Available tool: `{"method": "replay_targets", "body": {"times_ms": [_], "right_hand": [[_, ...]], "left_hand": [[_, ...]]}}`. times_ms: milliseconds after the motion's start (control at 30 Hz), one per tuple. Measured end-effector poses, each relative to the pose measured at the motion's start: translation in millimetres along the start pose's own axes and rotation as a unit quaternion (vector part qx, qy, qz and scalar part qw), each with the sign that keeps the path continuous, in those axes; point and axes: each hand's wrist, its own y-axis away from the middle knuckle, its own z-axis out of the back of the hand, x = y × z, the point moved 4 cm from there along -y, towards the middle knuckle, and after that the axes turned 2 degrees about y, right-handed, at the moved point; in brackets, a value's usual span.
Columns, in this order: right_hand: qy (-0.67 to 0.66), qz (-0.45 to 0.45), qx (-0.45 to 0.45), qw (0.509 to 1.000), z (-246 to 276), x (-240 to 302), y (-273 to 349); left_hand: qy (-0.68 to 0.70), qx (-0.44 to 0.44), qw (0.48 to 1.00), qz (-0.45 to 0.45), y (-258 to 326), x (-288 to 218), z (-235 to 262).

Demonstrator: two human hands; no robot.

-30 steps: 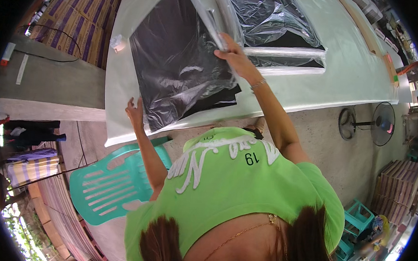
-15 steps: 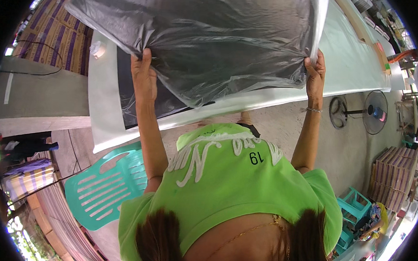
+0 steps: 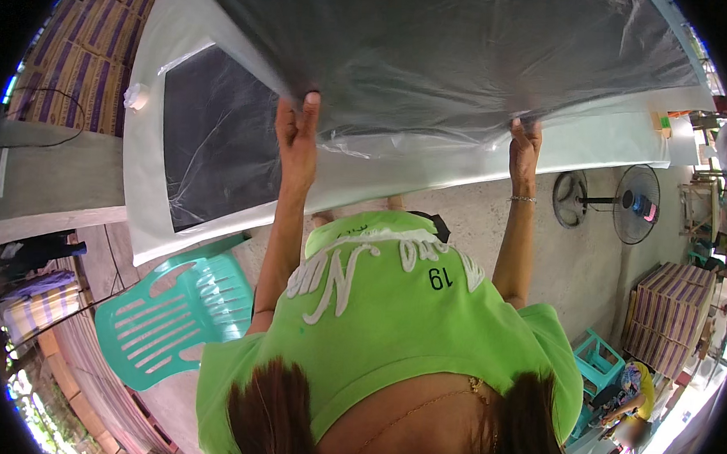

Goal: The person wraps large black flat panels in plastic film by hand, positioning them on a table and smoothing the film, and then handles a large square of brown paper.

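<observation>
At eleven and one o'clock, left hand (image 3: pixel 298 149) and right hand (image 3: pixel 524 152) grip a dark sheet (image 3: pixel 463 55), apparently for lifting, next needing even tension.

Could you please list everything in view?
held sheet: one, dark, above table
lower sheet: one, dark, table's left
table: one, pale, ahead
small object: one, whitish, table's left
chair: one, teal, left
fan: one, dark, right
boxes: several, brown, upper left and right
stools: count unclear, teal, lower right
person: one, yellow top, lower right
cloths: several, purple, dark, left
shirt: one, green, centre
left hand: one, gripping held sheet
right hand: one, gripping held sheet
</observation>
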Motion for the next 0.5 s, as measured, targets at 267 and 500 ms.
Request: {"method": "replay_targets", "body": {"times_ms": [267,500], "right_hand": [[0.101,-0.004,0.070,0.992,4,21,-36],[0.115,-0.053,0.131,0.983,30,-61,-27]], "left_hand": [[-0.139,-0.072,0.988,0.007,3,-8,-27],[-0.222,-0.082,0.971,0.031,36,125,-4]]}}
